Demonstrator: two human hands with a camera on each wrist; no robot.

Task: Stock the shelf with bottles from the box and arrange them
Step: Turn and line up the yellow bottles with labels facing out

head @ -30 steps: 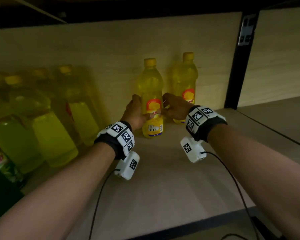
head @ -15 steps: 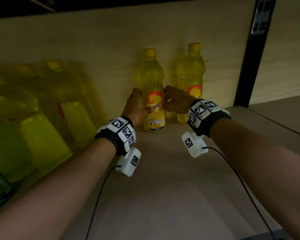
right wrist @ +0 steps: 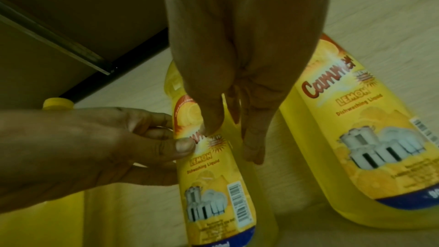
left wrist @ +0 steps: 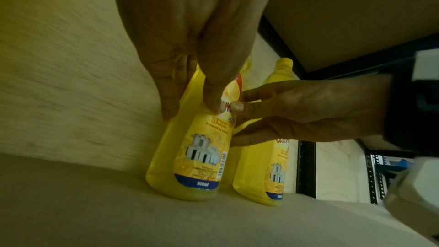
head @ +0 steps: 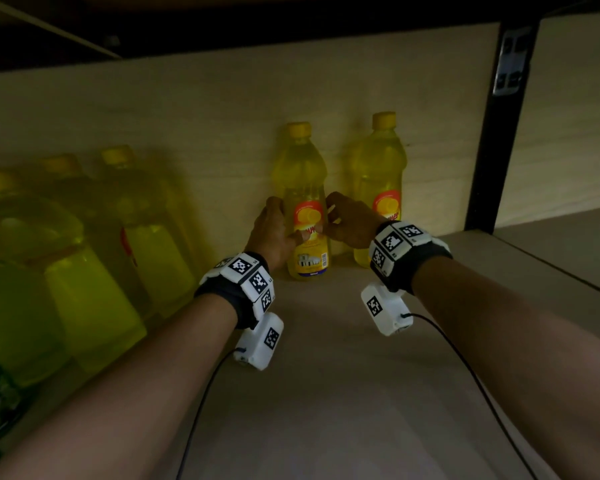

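A yellow bottle of lemon dishwashing liquid (head: pixel 305 202) (left wrist: pixel 190 157) (right wrist: pixel 213 185) stands upright on the wooden shelf (head: pixel 326 393), close to the back wall. Both hands hold it at label height. My left hand (head: pixel 274 230) (left wrist: pixel 190 82) grips its left side, thumb on the label. My right hand (head: pixel 347 223) (right wrist: pixel 237 100) grips its right side, thumb also on the label. A second identical bottle (head: pixel 378 188) (left wrist: pixel 261 176) (right wrist: pixel 368 138) stands just to its right, untouched.
Several larger yellow bottles (head: pixel 101 254) stand in rows at the shelf's left, blurred. A black upright post (head: pixel 496 133) bounds the bay on the right, with another shelf (head: pixel 568 244) beyond it. Bare shelf board lies in front of the two bottles.
The held bottle has been pushed back towards the wall, level with the second bottle. Both hands stayed on it throughout.
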